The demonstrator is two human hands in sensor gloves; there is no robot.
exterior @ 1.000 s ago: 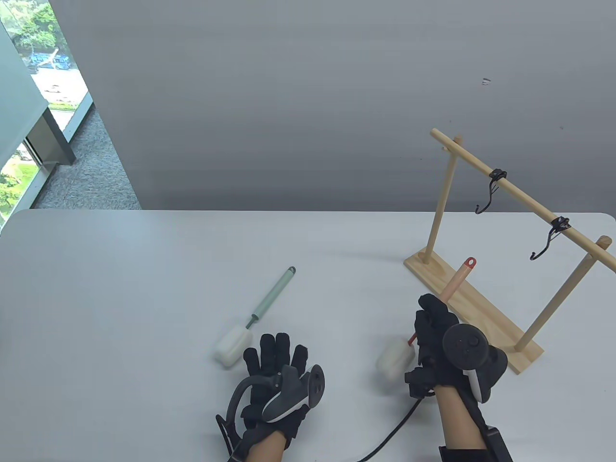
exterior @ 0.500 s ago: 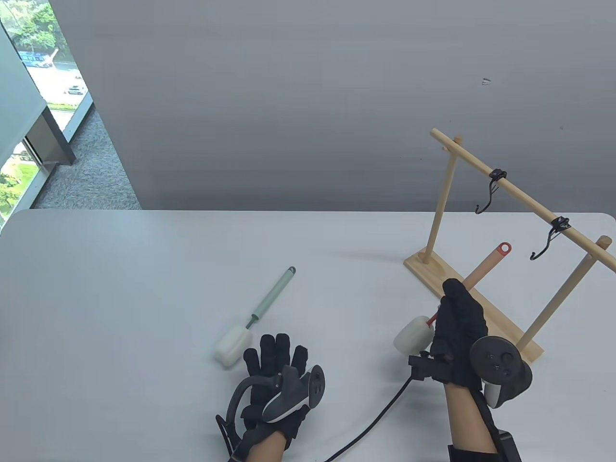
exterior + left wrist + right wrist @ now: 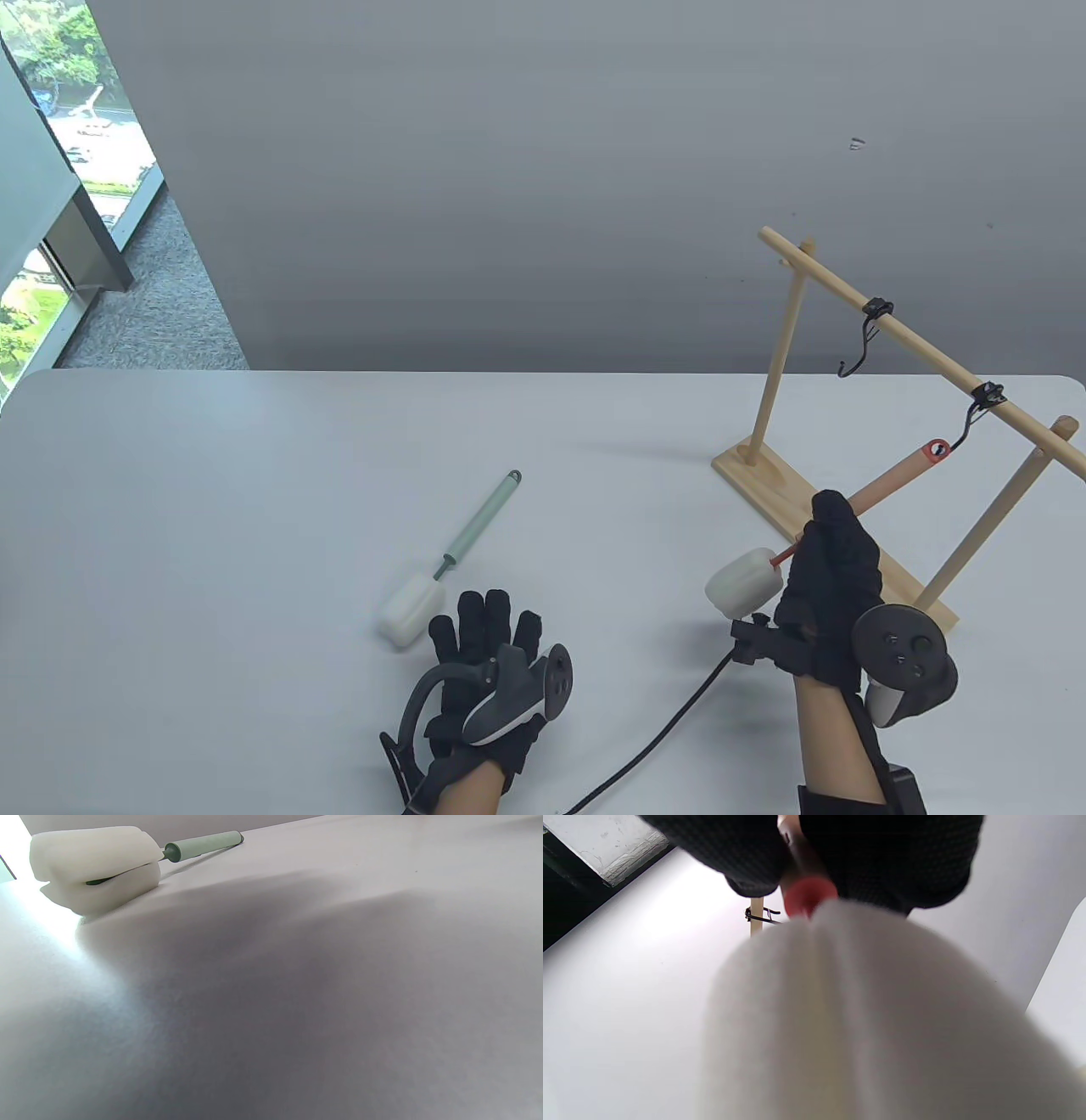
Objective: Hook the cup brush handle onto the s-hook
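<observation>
My right hand (image 3: 831,586) grips a pink-handled cup brush (image 3: 895,474) by the lower handle and holds it above the table, tilted up to the right. Its white sponge head (image 3: 745,582) points down-left and fills the right wrist view (image 3: 882,1018). The red loop (image 3: 937,449) at the handle's end is at the tip of the near black s-hook (image 3: 967,424) on the wooden rack's rail (image 3: 925,348). A second s-hook (image 3: 861,340) hangs further along, empty. My left hand (image 3: 488,662) rests flat on the table, fingers spread.
A green-handled cup brush (image 3: 475,531) lies on the table just beyond my left hand; its sponge shows in the left wrist view (image 3: 93,861). The rack's wooden base (image 3: 764,475) stands at the right. A black cable (image 3: 662,739) trails from my right wrist.
My right hand has lifted the pink brush and carried it right, swinging the red loop from over the rack's base up to the near s-hook's tip. The left hand has not moved.
</observation>
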